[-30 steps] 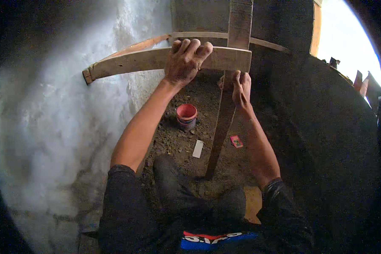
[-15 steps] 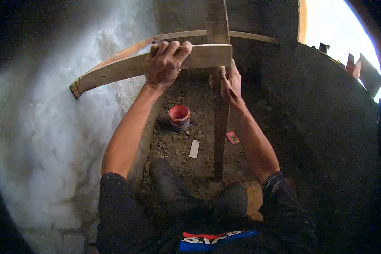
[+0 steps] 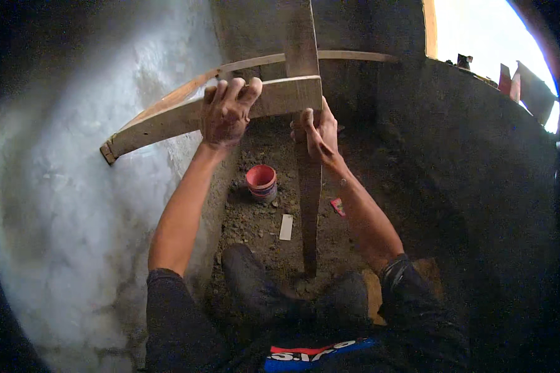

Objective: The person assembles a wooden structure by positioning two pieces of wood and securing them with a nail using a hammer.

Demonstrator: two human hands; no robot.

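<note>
My left hand (image 3: 226, 119) is closed over a wooden board (image 3: 287, 97) that runs crosswise, its fingers hooked over the top edge. The board's far left end comes up against the pale wall; its right end crosses an upright wooden plank (image 3: 309, 205). Just below that crossing, my right hand (image 3: 320, 138) is wrapped round the upright plank, thumb up near the crosswise board's lower edge. The fingers behind the plank are partly hidden. Behind both pieces, a thinner wooden strip (image 3: 354, 56) spans between the walls.
A red-rimmed bucket (image 3: 261, 181) stands on the rubble-strewn floor, with a white rectangular piece (image 3: 285, 227) and a pink packet (image 3: 338, 207) nearer me. A pale wall (image 3: 62, 211) rises on the left, a dark wall (image 3: 473, 186) on the right. Daylight enters through an opening (image 3: 479, 31) at upper right.
The view has shifted, so the boards, both hands and the floor things sit slightly lower and mostly further left. Both hands keep the same hold.
</note>
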